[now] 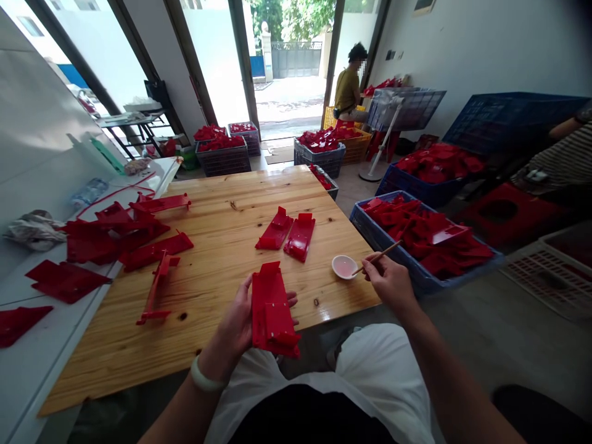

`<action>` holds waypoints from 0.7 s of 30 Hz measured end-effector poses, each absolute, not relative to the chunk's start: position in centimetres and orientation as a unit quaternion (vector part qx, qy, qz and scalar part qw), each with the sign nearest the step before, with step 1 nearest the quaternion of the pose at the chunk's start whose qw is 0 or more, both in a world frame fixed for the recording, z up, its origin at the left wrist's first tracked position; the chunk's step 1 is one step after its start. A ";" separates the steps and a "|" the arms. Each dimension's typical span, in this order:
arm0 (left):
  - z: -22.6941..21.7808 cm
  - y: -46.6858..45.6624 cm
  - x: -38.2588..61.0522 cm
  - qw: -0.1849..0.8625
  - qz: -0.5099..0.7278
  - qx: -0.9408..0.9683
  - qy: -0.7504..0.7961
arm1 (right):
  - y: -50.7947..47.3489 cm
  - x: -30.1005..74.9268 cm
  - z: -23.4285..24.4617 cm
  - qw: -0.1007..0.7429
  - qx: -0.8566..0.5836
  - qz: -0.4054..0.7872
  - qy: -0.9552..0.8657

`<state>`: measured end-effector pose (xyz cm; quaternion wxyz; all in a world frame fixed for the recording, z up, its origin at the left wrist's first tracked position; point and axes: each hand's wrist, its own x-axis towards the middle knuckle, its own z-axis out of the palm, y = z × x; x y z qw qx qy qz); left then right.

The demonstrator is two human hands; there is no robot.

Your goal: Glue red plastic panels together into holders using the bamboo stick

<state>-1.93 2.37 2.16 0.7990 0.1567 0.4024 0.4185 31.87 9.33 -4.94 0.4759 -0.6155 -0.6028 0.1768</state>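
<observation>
My left hand (238,320) grips a long red plastic part (272,311), held upright over my lap at the near edge of the wooden table (217,246). My right hand (388,280) pinches a thin wooden stick (377,256) whose tip rests at a small white dish (345,266) holding pale liquid, near the table's right edge. Two more red plastic parts (287,233) lie side by side in the middle of the table.
Several red parts (124,237) are piled at the table's left and on a white counter (32,364). A blue crate (370,231) of red parts stands right of the table. More crates (224,151) sit by the doorway. One person (348,86) sits far back; another's arm (567,126) shows at right.
</observation>
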 end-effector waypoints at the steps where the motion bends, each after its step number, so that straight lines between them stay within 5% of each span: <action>1: 2.2 2.1 -1.8 0.802 0.418 0.156 0.398 | 9.2 31.8 -4.9 0.478 -0.613 0.181 -0.602; 13: 1.7 0.4 -1.8 0.835 0.412 0.123 0.344 | 8.6 30.6 -3.7 0.526 -0.609 0.215 -0.553; 21: 1.9 -0.8 -0.3 0.813 0.447 0.131 0.351 | 3.0 27.3 -0.7 0.640 -0.527 0.272 -0.488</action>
